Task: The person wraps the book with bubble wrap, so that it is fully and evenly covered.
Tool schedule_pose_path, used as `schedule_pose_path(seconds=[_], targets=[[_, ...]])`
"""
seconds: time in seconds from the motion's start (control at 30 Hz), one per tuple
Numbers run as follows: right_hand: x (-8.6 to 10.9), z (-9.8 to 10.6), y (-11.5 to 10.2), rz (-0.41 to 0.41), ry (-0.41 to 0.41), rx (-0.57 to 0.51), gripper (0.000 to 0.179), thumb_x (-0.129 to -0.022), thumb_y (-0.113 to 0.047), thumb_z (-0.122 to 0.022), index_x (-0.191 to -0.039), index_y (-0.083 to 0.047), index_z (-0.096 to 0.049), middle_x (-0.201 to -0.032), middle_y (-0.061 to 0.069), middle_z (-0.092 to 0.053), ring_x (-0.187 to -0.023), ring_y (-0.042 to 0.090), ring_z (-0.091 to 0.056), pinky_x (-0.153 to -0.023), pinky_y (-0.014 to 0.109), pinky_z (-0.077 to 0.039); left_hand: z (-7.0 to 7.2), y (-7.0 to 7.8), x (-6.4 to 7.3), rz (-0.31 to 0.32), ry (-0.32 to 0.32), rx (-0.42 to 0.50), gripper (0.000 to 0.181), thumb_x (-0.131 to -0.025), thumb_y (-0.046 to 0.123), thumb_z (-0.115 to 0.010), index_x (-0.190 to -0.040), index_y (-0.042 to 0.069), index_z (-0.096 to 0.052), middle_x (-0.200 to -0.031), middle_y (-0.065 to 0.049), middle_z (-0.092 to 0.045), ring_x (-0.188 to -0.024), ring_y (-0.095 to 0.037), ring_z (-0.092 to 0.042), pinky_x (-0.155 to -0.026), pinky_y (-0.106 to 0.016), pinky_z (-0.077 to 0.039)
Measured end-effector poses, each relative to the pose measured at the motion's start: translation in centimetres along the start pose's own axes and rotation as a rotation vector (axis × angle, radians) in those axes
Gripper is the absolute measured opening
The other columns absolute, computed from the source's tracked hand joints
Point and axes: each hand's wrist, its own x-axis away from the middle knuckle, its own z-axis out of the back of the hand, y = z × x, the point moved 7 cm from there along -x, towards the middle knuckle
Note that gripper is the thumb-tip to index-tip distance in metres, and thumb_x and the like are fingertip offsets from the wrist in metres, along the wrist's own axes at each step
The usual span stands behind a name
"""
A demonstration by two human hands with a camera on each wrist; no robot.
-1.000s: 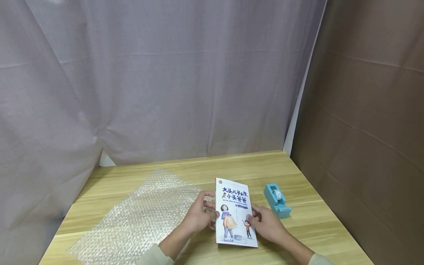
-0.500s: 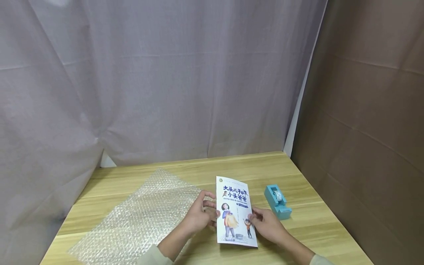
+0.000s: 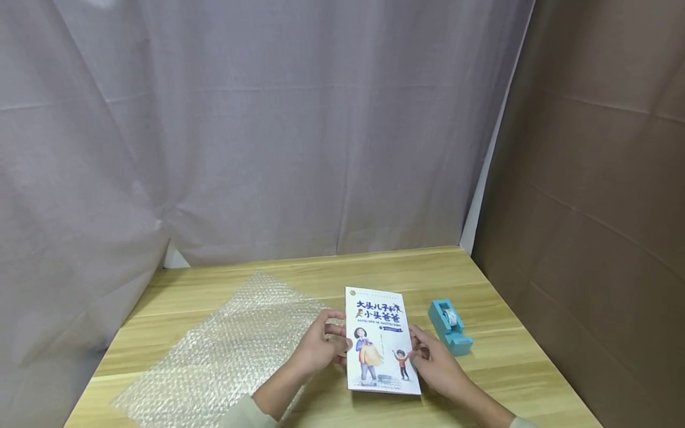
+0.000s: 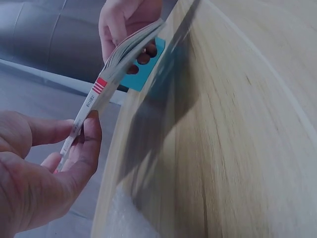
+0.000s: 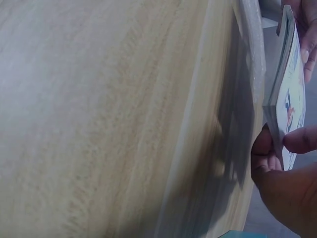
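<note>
A thin paperback book (image 3: 379, 351) with a white illustrated cover is held up above the table, its front facing the head camera. My left hand (image 3: 317, 346) grips its spine edge, thumb on the cover and fingers behind, as the left wrist view of the spine (image 4: 91, 99) shows. The opposite edge is pinched by my right hand (image 3: 437, 364), thumb in front. In the right wrist view, the right thumb (image 5: 301, 140) presses the cover near a corner. Under and beside the left forearm lies a sheet of bubble wrap (image 3: 225, 351).
A blue tape dispenser (image 3: 451, 328) with a roll of clear tape stands right of the book, near the right hand. The wooden table (image 3: 417, 267) ends at a grey curtain (image 3: 267, 131) behind and a brown one (image 3: 588, 208) on the right.
The book has turned slightly, its lower right corner shifting a little right. My right hand has moved slightly right with it. Both hands keep their hold; wrap and dispenser stay put.
</note>
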Motion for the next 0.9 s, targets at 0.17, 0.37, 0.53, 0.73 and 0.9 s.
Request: schedule_pose_path(seconds=[0.17, 0.37, 0.53, 0.73, 0.9], targets=[[0.2, -0.2, 0.0, 0.042, -0.033, -0.039, 0.068, -0.099, 0.003, -0.066, -0.165, 0.003, -0.046, -0.120, 0.009, -0.065, -0.091, 0.011, -0.058, -0.075, 0.019, -0.052, 0.6, -0.2, 0.2, 0.003, 0.007, -0.040, 0.069, -0.097, -0.006, -0.072, -0.159, 0.002, -0.044, -0.125, -0.023, -0.062, -0.088, -0.024, -0.073, -0.076, -0.041, -0.071], [0.5, -0.3, -0.5, 0.157, -0.081, -0.044, 0.064, -0.103, 0.002, -0.069, -0.163, 0.004, -0.048, -0.121, 0.011, -0.067, -0.097, 0.009, -0.061, -0.083, 0.018, -0.059, 1.5, -1.1, 0.2, 0.021, 0.036, -0.039, 0.072, -0.094, -0.009, -0.074, -0.160, 0.001, -0.046, -0.124, -0.023, -0.063, -0.087, -0.023, -0.071, -0.076, -0.043, -0.071], [0.7, -0.4, -1.1, 0.241, -0.125, -0.080, 0.065, -0.105, -0.001, -0.069, -0.163, 0.008, -0.043, -0.123, 0.014, -0.067, -0.100, 0.009, -0.061, -0.084, 0.017, -0.058, 2.1, -1.2, 0.5, 0.019, 0.050, -0.082, 0.073, -0.092, -0.007, -0.076, -0.159, 0.001, -0.048, -0.121, -0.022, -0.065, -0.088, -0.023, -0.072, -0.078, -0.045, -0.071], [0.6, -0.7, -1.5, 0.222, -0.147, -0.106, 0.069, -0.101, 0.004, -0.069, -0.165, 0.007, -0.042, -0.126, 0.018, -0.064, -0.086, 0.006, -0.061, -0.071, 0.018, -0.057, 2.7, -1.2, 0.7, 0.019, 0.062, -0.102, 0.072, -0.091, -0.008, -0.077, -0.157, -0.001, -0.049, -0.118, -0.021, -0.067, -0.085, -0.023, -0.072, -0.078, -0.046, -0.072], [0.7, -1.2, -1.4, 0.165, -0.180, -0.140, 0.073, -0.102, 0.003, -0.070, -0.168, 0.001, -0.040, -0.133, 0.021, -0.058, -0.069, 0.006, -0.057, -0.058, 0.023, -0.057, 2.9, -1.0, 0.9, 0.014, 0.078, -0.107, 0.073, -0.090, -0.008, -0.077, -0.157, -0.001, -0.050, -0.117, -0.021, -0.067, -0.083, -0.022, -0.071, -0.076, -0.045, -0.072]])
